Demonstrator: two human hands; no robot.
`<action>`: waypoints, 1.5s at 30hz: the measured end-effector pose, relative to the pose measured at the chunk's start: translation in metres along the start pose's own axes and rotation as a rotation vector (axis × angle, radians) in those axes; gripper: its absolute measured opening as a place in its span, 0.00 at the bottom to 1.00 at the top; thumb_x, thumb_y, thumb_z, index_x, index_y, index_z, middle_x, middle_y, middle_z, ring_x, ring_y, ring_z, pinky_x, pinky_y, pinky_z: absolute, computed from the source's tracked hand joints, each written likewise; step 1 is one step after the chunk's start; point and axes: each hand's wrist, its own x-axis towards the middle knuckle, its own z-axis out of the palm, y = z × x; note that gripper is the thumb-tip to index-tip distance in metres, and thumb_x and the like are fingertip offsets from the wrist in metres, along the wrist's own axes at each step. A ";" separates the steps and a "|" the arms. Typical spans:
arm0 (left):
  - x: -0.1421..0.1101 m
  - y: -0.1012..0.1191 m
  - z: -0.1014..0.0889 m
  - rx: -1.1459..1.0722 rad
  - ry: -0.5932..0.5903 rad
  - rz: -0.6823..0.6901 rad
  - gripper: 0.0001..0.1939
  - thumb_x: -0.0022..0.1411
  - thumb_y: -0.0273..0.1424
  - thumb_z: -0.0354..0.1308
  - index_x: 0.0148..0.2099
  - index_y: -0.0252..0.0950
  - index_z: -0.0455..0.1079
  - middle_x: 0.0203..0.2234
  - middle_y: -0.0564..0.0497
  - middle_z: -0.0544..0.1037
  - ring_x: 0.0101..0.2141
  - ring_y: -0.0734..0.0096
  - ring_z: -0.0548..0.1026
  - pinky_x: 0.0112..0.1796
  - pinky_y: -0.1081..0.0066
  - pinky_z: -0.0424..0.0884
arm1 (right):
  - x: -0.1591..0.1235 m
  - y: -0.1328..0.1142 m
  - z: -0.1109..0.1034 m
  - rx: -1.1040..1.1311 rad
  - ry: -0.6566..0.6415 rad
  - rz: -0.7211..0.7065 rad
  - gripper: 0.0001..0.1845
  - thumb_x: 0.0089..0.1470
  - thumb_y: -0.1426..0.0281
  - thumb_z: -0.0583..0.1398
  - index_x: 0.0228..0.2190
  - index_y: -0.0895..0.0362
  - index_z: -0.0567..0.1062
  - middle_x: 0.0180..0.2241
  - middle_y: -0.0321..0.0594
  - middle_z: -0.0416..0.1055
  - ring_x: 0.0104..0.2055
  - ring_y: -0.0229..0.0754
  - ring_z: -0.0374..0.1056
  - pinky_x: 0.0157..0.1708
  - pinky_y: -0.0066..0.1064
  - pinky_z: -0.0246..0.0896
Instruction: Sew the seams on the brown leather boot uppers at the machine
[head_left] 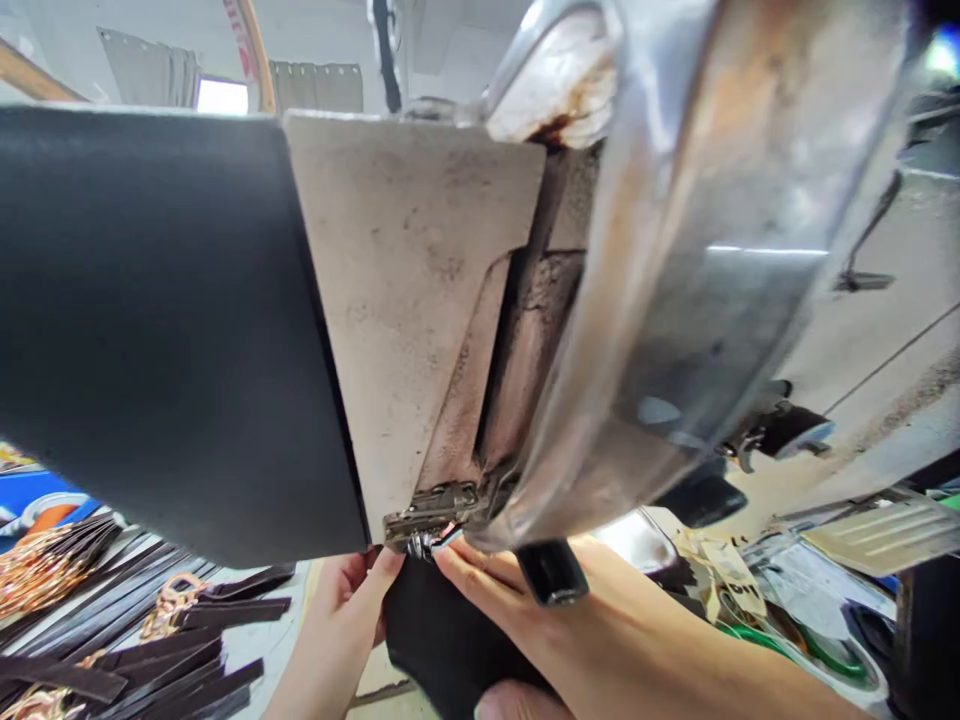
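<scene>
A black panel (442,630), of leather or a similar sheet, lies under the head of an industrial sewing machine (405,260). Its far end is at the metal presser foot (421,540). My left hand (341,610) grips the panel's left edge, thumb on top and fingers partly hidden behind. From the right, my right hand (555,610) holds the panel, with fingers stretched close to the foot and the thumb lower down on it. The machine covers part of those fingers. I cannot make out the needle.
Dark straps (172,650) with copper-coloured metal rings lie at the lower left. A large dark panel (165,330) and a shiny curved guard (675,280) fill much of the view. Green-handled scissors (825,650) and clutter sit at the lower right.
</scene>
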 end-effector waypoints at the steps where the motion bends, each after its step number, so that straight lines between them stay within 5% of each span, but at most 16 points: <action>1: -0.001 -0.001 0.000 -0.001 0.000 0.010 0.33 0.28 0.54 0.77 0.31 0.36 0.75 0.20 0.58 0.76 0.19 0.82 0.66 0.20 0.83 0.63 | -0.002 -0.001 -0.001 -0.009 0.009 0.004 0.26 0.58 0.63 0.63 0.58 0.50 0.72 0.49 0.41 0.78 0.50 0.51 0.73 0.43 0.34 0.68; 3: -0.008 -0.002 -0.003 -0.003 -0.016 0.042 0.32 0.30 0.57 0.75 0.28 0.36 0.75 0.15 0.59 0.70 0.16 0.82 0.62 0.18 0.82 0.58 | -0.009 -0.002 -0.004 -0.021 0.011 0.006 0.28 0.58 0.63 0.62 0.60 0.49 0.70 0.50 0.41 0.78 0.50 0.50 0.74 0.44 0.34 0.68; 7: -0.030 -0.004 -0.009 0.064 -0.084 0.151 0.29 0.40 0.58 0.71 0.21 0.35 0.75 0.17 0.52 0.72 0.24 0.70 0.69 0.28 0.74 0.68 | -0.017 0.003 -0.009 -0.013 0.005 0.025 0.35 0.57 0.61 0.66 0.63 0.51 0.67 0.52 0.42 0.77 0.47 0.49 0.76 0.42 0.31 0.69; 12: -0.037 -0.008 0.000 0.059 -0.315 -0.013 0.33 0.41 0.61 0.69 0.18 0.33 0.69 0.16 0.52 0.66 0.25 0.73 0.62 0.30 0.73 0.62 | -0.010 0.008 -0.019 0.118 -0.146 0.079 0.33 0.52 0.56 0.69 0.58 0.47 0.73 0.50 0.38 0.79 0.39 0.48 0.79 0.30 0.29 0.70; 19: -0.030 -0.011 0.006 0.231 -0.196 0.100 0.36 0.46 0.64 0.63 0.21 0.34 0.61 0.19 0.56 0.57 0.24 0.77 0.53 0.26 0.74 0.49 | -0.015 0.004 -0.015 0.157 -0.108 0.110 0.35 0.55 0.60 0.68 0.62 0.47 0.68 0.58 0.37 0.72 0.45 0.44 0.78 0.30 0.23 0.69; 27: -0.028 -0.006 0.003 0.240 -0.238 0.073 0.34 0.48 0.62 0.64 0.22 0.33 0.62 0.18 0.56 0.59 0.23 0.79 0.53 0.25 0.75 0.48 | -0.020 0.002 -0.008 0.117 -0.089 0.168 0.33 0.59 0.55 0.64 0.64 0.43 0.66 0.59 0.36 0.72 0.43 0.45 0.78 0.28 0.26 0.70; 33: -0.020 -0.009 -0.002 0.206 -0.270 0.039 0.32 0.50 0.57 0.66 0.23 0.31 0.68 0.17 0.55 0.64 0.22 0.79 0.57 0.25 0.77 0.51 | -0.020 -0.005 -0.007 0.125 -0.054 0.160 0.34 0.56 0.62 0.67 0.62 0.47 0.69 0.57 0.39 0.73 0.45 0.45 0.78 0.33 0.25 0.71; 36: -0.019 -0.007 -0.002 0.117 -0.280 0.002 0.28 0.49 0.53 0.70 0.25 0.30 0.73 0.18 0.53 0.71 0.21 0.80 0.60 0.24 0.79 0.55 | -0.016 -0.003 -0.015 0.190 -0.101 0.161 0.33 0.57 0.63 0.65 0.63 0.47 0.68 0.56 0.40 0.75 0.44 0.46 0.78 0.33 0.25 0.71; 41: -0.022 -0.011 -0.006 -0.025 -0.350 -0.157 0.30 0.38 0.55 0.74 0.18 0.31 0.75 0.17 0.47 0.77 0.21 0.71 0.73 0.29 0.73 0.70 | -0.020 0.019 -0.025 0.444 -0.142 0.226 0.18 0.69 0.59 0.54 0.55 0.45 0.77 0.51 0.34 0.78 0.47 0.46 0.77 0.46 0.32 0.72; 45: -0.027 0.004 -0.011 -0.007 -0.319 -0.240 0.26 0.36 0.50 0.77 0.24 0.32 0.78 0.20 0.47 0.80 0.22 0.72 0.76 0.29 0.77 0.71 | -0.038 0.027 -0.010 0.632 -0.029 0.293 0.17 0.68 0.64 0.54 0.54 0.48 0.76 0.53 0.38 0.76 0.44 0.43 0.77 0.42 0.29 0.75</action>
